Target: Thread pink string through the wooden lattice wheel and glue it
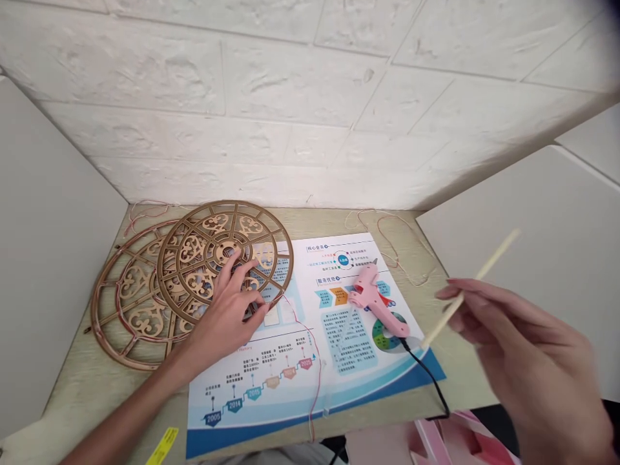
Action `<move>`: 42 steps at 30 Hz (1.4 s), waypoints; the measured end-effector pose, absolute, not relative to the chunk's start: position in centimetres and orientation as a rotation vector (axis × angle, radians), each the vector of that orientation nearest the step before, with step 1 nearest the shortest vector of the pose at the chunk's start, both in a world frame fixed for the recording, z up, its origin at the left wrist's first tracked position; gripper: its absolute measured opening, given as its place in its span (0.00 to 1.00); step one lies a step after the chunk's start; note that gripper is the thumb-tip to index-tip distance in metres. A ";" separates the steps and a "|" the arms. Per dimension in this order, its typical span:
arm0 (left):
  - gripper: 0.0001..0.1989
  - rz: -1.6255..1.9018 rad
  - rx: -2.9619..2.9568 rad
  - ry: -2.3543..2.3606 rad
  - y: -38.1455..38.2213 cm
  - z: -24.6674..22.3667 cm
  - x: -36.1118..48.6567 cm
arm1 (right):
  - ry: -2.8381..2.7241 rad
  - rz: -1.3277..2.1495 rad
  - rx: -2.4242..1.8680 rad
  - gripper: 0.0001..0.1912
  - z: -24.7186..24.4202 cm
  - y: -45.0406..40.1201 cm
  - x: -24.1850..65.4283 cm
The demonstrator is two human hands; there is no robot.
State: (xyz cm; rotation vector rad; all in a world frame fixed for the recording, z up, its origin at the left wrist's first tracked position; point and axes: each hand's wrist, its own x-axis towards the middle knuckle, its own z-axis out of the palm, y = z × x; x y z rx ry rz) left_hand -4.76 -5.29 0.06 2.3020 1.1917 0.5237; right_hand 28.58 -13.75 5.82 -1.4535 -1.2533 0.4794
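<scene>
My left hand lies with fingers apart on the upper bronze openwork disc, its thumb by the rim. That disc has scroll-shaped inlays and partly covers a second openwork disc to its left. In my right hand, a slim pale yellow glue stick is pinched between thumb and fingers, slanting in the air over the table's right side. Left of this hand, a pink glue gun rests on a printed sheet, nozzle toward the wall, its black cord running off the front edge.
A white brick-pattern wall closes the back, with grey panels on both sides. Thin red and white wires trail over the sheet and table. A yellow label lies at the front left. Pink objects sit below the front edge.
</scene>
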 end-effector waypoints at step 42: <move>0.16 0.529 2.282 1.201 -5.5 0.7 -4.3 | -1.541 0.435 -1.097 0.12 1.1 -13.1 15.3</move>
